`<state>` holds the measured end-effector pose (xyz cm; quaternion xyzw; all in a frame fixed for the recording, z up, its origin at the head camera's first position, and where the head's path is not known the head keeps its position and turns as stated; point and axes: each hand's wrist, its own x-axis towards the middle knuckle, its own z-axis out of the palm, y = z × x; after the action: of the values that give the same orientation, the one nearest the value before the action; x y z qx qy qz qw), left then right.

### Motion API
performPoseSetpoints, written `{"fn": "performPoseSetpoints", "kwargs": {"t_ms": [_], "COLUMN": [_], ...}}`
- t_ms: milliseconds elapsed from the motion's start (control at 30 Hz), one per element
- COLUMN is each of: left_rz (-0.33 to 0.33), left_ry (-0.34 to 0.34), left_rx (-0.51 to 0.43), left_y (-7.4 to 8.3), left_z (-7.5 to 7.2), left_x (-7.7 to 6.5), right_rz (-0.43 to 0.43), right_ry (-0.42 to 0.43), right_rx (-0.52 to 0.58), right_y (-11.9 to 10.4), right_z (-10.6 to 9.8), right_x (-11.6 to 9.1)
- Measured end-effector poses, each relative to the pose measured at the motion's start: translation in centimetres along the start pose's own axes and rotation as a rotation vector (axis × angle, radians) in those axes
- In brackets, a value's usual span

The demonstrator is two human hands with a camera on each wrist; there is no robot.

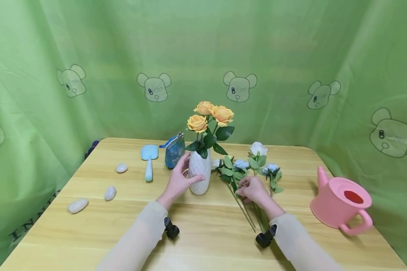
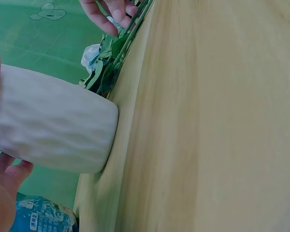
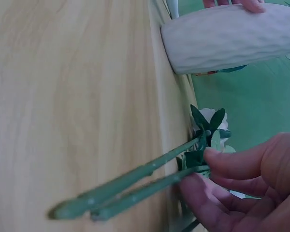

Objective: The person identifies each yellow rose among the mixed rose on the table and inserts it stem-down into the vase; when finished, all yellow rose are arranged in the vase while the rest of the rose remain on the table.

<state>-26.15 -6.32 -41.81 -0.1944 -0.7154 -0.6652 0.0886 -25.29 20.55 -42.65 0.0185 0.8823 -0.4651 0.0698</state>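
A white textured vase (image 1: 200,177) stands upright on the table, holding several yellow-orange roses (image 1: 197,123) with dark green leaves. My left hand (image 1: 179,180) holds the vase from its left side, thumb across the front and fingers round the back. To the right of the vase lie artificial flowers: a white rose (image 1: 258,148), pale blue roses (image 1: 270,168) and long green stems (image 1: 244,212). Among these stems, my right hand (image 1: 254,190) pinches one flower stem (image 3: 140,193) between thumb and fingers. Leaves and fingers partly hide the grip.
Left of the vase stand a blue pouch (image 1: 175,152) and a light blue toy shovel (image 1: 149,158). Pale stones (image 1: 78,206) lie on the left side of the table (image 1: 203,244). A pink watering can (image 1: 335,203) stands at the right edge. Green curtains surround the table.
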Motion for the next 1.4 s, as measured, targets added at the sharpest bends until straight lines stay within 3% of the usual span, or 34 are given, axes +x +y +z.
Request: {"fn": "performPoseSetpoints", "kwargs": {"t_ms": [100, 333, 767, 1200, 1300, 1400], "left_rz": [-0.003, -0.012, -0.009, 0.001, 0.004, 0.007], "left_ry": [-0.005, 0.011, 0.011, 0.013, 0.019, 0.022], "left_rx": [0.008, 0.011, 0.023, 0.031, 0.036, 0.036], "left_y": [1.1, 1.4, 1.3, 1.0, 1.0, 1.0], "left_z": [0.2, 0.3, 0.4, 0.6, 0.6, 0.6], "left_x": [-0.5, -0.8, -0.8, -0.8, -0.8, -0.8], "right_rz": [0.031, 0.054, 0.012, -0.337, -0.468, -0.654], "right_ry": [0.004, 0.014, 0.037, 0.239, 0.289, 0.33], "right_rx": [0.004, 0.007, 0.387, 0.713, 0.756, 0.786], "right_y": [0.1, 0.2, -1.9, -5.9, -7.6, -9.4], "right_z": [0.3, 0.8, -1.6, -2.5, -2.0, -1.5], "right_x": [0.0, 0.1, -1.8, -4.0, -5.1, -6.0]}}
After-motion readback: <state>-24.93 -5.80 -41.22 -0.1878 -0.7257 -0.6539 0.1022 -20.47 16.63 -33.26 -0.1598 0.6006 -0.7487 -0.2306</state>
